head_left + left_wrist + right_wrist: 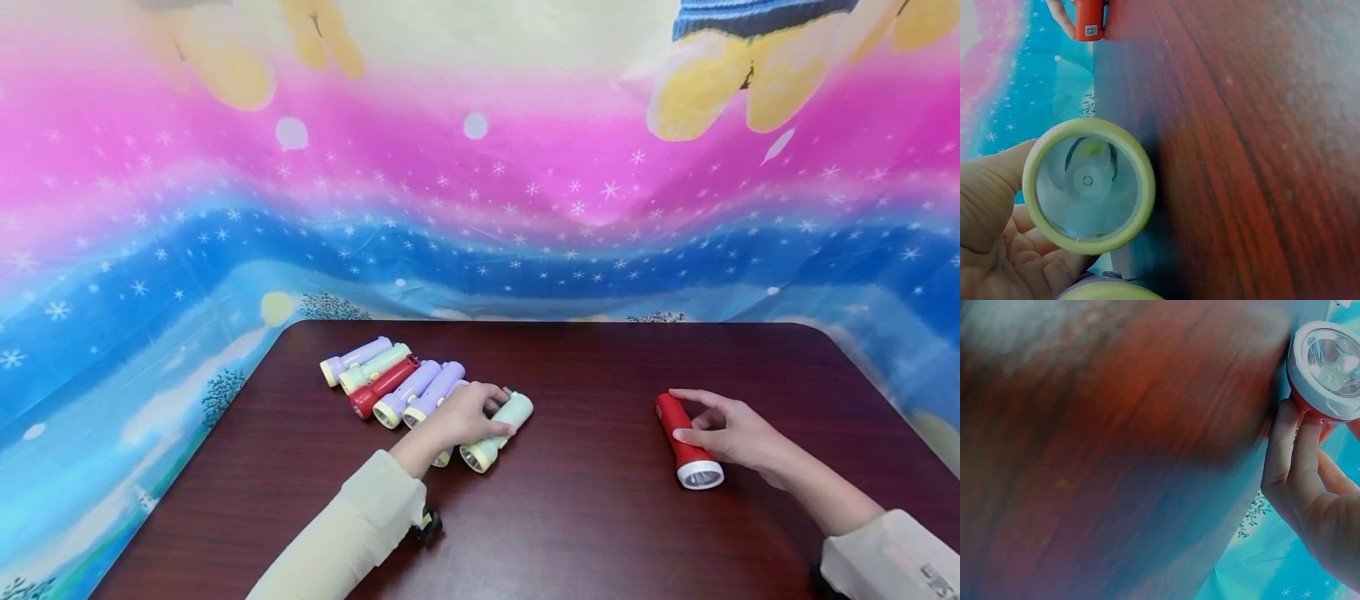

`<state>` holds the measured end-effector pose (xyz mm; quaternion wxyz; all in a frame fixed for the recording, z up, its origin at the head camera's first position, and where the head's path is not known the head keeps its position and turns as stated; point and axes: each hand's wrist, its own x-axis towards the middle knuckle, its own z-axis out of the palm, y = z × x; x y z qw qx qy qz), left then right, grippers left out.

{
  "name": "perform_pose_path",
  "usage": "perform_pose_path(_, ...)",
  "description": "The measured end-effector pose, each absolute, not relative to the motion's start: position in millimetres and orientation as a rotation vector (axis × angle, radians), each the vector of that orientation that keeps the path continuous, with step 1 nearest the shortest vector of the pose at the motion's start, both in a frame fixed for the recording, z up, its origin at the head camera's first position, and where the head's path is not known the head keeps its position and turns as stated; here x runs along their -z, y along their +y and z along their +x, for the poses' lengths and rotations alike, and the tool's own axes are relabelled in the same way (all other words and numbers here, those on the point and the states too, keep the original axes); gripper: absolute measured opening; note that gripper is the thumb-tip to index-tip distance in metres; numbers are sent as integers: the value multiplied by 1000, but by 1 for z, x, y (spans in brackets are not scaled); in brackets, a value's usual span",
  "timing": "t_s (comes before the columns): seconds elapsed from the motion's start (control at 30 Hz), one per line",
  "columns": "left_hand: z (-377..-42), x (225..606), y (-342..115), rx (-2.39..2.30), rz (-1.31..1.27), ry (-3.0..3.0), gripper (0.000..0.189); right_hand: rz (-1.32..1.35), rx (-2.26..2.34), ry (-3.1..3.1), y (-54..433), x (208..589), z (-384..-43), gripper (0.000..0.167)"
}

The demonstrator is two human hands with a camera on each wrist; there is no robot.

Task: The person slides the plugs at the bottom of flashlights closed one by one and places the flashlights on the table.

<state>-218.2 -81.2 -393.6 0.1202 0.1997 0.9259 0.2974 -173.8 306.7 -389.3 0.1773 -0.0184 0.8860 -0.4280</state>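
Note:
My left hand (467, 414) grips a pale green flashlight (514, 410) with a yellow rim, at the near right end of a slanted row of flashlights. In the left wrist view the lens of this green flashlight (1088, 187) faces the camera, with the fingers and palm beside it. Over to the right, my right hand (738, 432) holds a red flashlight (678, 433) with a white rim between thumb and fingers. Its lens points toward the near edge of the table. The right wrist view shows the white rim (1307, 378) of this flashlight above the fingers.
In the row lie lilac flashlights (408, 392), another pale green flashlight (377, 367) and a darker red flashlight (385, 387). One near my left hand is partly hidden. The dark wooden table (585, 517) backs onto a patterned pink and blue cloth (480, 192).

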Motion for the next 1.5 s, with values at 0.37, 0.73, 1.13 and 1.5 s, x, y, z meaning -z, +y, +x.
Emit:
perform_pose_path(0.37,-217,389,-82,-886,649,2618,40,-54,1182,2524,306,390,-175,82)
perform_pose_path(0.73,-215,384,-88,-970,689,2619,41,-29,1209,2485,308,390,-175,83)
perform_pose_path(1.13,-214,384,-94,-1136,680,2613,49,-72,1217,2516,310,393,-175,81)
perform_pose_path(1.5,-211,381,-95,-1275,598,2610,52,-73,1298,2438,316,393,-173,83)
